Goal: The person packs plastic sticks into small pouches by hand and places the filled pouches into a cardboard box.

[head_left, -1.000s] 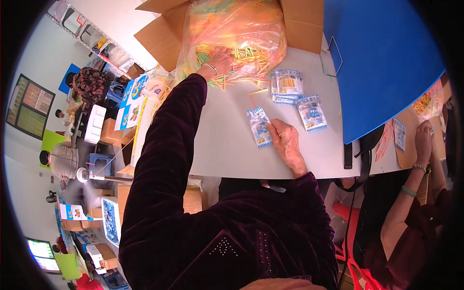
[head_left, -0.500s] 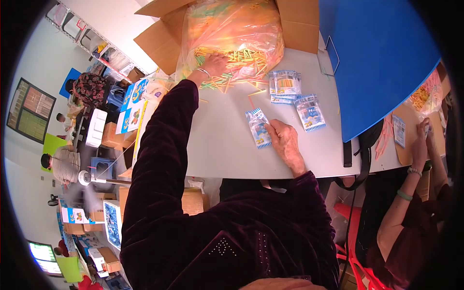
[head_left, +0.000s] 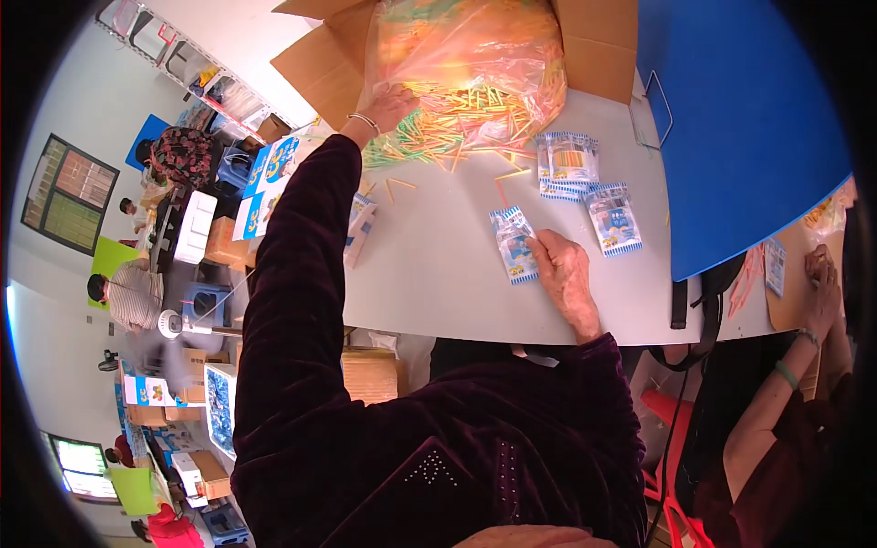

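My left hand [head_left: 391,108], with a bracelet at the wrist, lies at the left edge of a heap of thin coloured sticks [head_left: 475,114]. Its fingers look stretched out over the sticks, and I see nothing held in them. The sticks spill from a clear plastic bag [head_left: 457,41] in a cardboard box [head_left: 598,46]. Lower on the table, my right hand [head_left: 566,279] pinches the right edge of a small blue-and-white packet [head_left: 513,245] between thumb and fingers. To its right lie another packet [head_left: 614,219] and a small stack of packets [head_left: 568,160].
A blue panel [head_left: 731,137] stands at the right of the white table [head_left: 429,274]. Beyond it a co-worker's hands [head_left: 822,283] work near more sticks. Packets [head_left: 359,228] lie beside my left forearm. A red chair [head_left: 671,447] stands below right.
The view has shifted, so the table appears farther right. My left hand has moved left across the heap to its edge. My right hand keeps its pinch on the packet.
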`<state>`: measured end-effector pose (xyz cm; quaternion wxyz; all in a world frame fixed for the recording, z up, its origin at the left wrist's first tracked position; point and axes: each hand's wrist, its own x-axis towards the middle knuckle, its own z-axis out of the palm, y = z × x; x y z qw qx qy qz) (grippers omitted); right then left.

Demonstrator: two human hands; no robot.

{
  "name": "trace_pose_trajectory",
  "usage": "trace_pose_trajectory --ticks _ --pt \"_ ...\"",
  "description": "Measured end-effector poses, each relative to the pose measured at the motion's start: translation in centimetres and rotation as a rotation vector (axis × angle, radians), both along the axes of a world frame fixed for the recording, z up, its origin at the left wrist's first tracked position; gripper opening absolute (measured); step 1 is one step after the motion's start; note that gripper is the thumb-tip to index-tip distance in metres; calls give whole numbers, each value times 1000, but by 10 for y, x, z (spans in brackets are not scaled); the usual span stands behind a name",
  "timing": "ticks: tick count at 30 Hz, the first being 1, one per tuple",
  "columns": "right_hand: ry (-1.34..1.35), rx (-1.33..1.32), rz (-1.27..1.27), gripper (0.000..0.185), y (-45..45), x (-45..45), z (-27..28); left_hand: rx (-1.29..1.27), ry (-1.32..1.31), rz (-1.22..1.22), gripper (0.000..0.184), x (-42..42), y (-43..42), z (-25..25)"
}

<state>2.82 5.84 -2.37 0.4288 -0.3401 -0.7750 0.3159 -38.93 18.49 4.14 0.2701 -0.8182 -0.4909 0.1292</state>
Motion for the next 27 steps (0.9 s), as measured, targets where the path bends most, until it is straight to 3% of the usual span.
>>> trace_pose_trajectory --ticks 14,19,23,27 --pt "1 -50 -13 10 1 -1 5 56 -38 -17 17 -18 29 -25" --pt "-13 -23 -13 11 2 0 3 108 -289 59 19 -7 27 -27" --pt "26 -45 -25 12 2 -2 0 216 -353 58 18 3 21 -23" --pt "49 -46 -31 13 0 -1 1 159 -334 220 18 26 15 -14"
